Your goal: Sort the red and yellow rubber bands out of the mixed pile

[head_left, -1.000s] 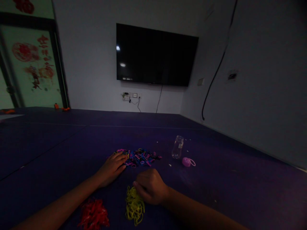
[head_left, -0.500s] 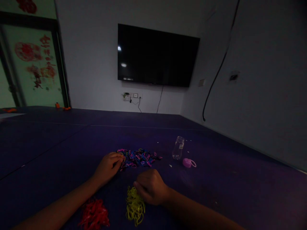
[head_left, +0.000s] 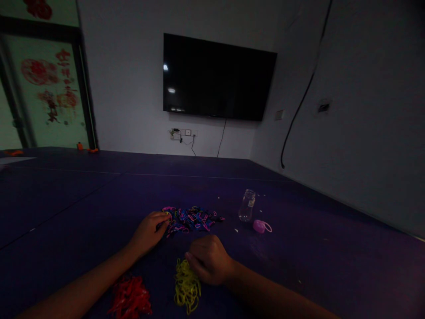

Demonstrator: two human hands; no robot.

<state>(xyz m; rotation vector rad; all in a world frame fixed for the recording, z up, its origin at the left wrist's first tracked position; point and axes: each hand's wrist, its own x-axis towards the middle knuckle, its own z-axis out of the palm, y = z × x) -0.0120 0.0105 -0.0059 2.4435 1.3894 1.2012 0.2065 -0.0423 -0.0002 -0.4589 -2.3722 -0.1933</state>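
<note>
At the left edge of a mixed pile of small rubber bands (head_left: 194,219), mostly blue, pink and black, is my left hand (head_left: 149,231). Its thumb and fingers are closed on a yellowish rubber band (head_left: 168,214) at the fingertips. My right hand (head_left: 210,260) is curled closed, resting beside the top of a yellow rubber band heap (head_left: 187,285). Whatever its fingers hold, if anything, is hidden. Below my left forearm lies a heap of red rubber bands (head_left: 131,297).
An uncapped clear bottle (head_left: 246,206) stands right of the mixed pile, with a pink looped cap (head_left: 259,226) beside it. Small white scraps (head_left: 236,230) dot the dark purple surface (head_left: 299,248). Farther back, a television (head_left: 219,77) hangs on the wall.
Both hands stay nearly in place. A yellowish band shows a little more clearly at my left fingertips; the heaps, bottle and cap look unchanged.
</note>
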